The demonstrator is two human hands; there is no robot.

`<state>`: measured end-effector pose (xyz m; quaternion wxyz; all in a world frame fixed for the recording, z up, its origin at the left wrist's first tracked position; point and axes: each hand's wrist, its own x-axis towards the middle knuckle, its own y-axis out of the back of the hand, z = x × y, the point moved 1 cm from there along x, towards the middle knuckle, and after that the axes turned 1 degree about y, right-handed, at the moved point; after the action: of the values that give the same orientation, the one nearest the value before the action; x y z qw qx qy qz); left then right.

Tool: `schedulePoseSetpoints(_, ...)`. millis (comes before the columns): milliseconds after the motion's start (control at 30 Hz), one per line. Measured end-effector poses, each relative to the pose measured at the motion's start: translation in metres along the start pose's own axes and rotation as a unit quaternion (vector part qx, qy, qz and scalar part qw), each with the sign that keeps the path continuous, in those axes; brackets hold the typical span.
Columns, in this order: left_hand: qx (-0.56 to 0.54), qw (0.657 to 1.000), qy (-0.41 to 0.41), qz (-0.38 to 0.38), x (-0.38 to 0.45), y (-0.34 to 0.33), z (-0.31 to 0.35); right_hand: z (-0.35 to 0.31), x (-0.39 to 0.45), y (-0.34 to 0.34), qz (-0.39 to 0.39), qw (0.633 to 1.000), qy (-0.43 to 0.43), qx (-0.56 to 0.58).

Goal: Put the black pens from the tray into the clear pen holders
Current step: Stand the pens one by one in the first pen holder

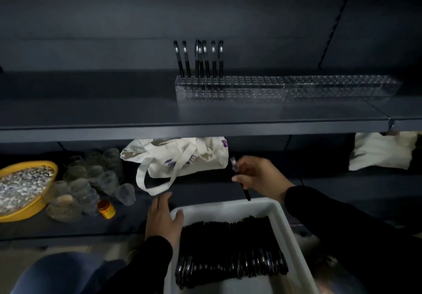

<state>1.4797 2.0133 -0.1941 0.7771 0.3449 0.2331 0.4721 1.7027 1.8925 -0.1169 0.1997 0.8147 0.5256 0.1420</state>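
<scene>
**One pen lifted, a full tray waiting**

The white tray (280,216), nearest the camera at six o'clock, is holding a dense row of black pens (230,248), too tightly packed to count. The left hand (163,217) is resting on the tray's far-left corner, fingers straight and relaxed, steadying it. Just past the tray's far rim, at about five o'clock from centre, the right hand (255,177) is pinching a single black pen (241,179) between thumb and fingers, the pen standing nearly upright with one end hanging over the rim.

Up at twelve o'clock, two clear pen holders (285,88) are standing end to end on the upper shelf (114,115). Seven pens (201,58) are already standing in the left end of the left holder; the right holder is showing none.

The holes are small, closely spaced and hard to read in this dim light, so the tip is likely to miss and skid, or knock the standing pens askew. The pinch sits mid-barrel, so the pen may pivot on contact. The upper shelf's edge is lying in the lifting path.

On the lower shelf: one canvas tote bag (182,156) at centre, a cluster of clear cups (91,179) at nine o'clock, one yellow basin (29,193), one small orange-capped bottle (106,209).
</scene>
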Motion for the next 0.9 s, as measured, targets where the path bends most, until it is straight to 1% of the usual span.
schedulePoseSetpoints(67, -0.026, 0.996, -0.066, 0.049, 0.013, 0.016, 0.018, -0.025, 0.008, 0.014, 0.020, 0.999, 0.028, 0.007)
schedulePoseSetpoints(167, -0.047, 0.975, -0.183, 0.116, 0.035, 0.045, 0.052, -0.063, 0.023, 0.039, 0.075, 0.994, 0.071, 0.039)
schedulePoseSetpoints(200, -0.056, 0.969, -0.204, 0.129, 0.042, 0.055, 0.064, -0.076, 0.030, 0.048, 0.094, 0.991, 0.084, 0.046)
schedulePoseSetpoints(267, -0.071, 0.962, -0.220, 0.148, 0.057, 0.072, 0.085, -0.103, 0.045, 0.065, 0.128, 0.984, 0.108, 0.064)
schedulePoseSetpoints(367, -0.072, 0.956, -0.229, 0.167, 0.086, 0.089, 0.113, -0.135, 0.073, 0.092, 0.183, 0.972, 0.136, 0.062)
schedulePoseSetpoints(467, -0.082, 0.965, -0.192, 0.156, 0.122, 0.098, 0.132, -0.149, 0.105, 0.112, 0.233, 0.960, 0.138, 0.072)
schedulePoseSetpoints(667, -0.099, 0.989, -0.093, 0.065, 0.182, 0.094, 0.146, -0.149, 0.164, 0.126, 0.294, 0.942, 0.103, 0.127)
schedulePoseSetpoints(733, -0.073, 0.991, -0.087, 0.066, 0.195, 0.091, 0.144, -0.146, 0.178, 0.126, 0.296, 0.942, 0.103, 0.121)
schedulePoseSetpoints(833, 0.030, 0.991, -0.102, 0.085, 0.204, 0.084, 0.142, -0.141, 0.194, 0.125, 0.291, 0.949, 0.093, 0.083)
schedulePoseSetpoints(900, 0.064, 0.988, -0.102, 0.096, 0.206, 0.081, 0.142, -0.137, 0.201, 0.124, 0.286, 0.953, 0.082, 0.061)
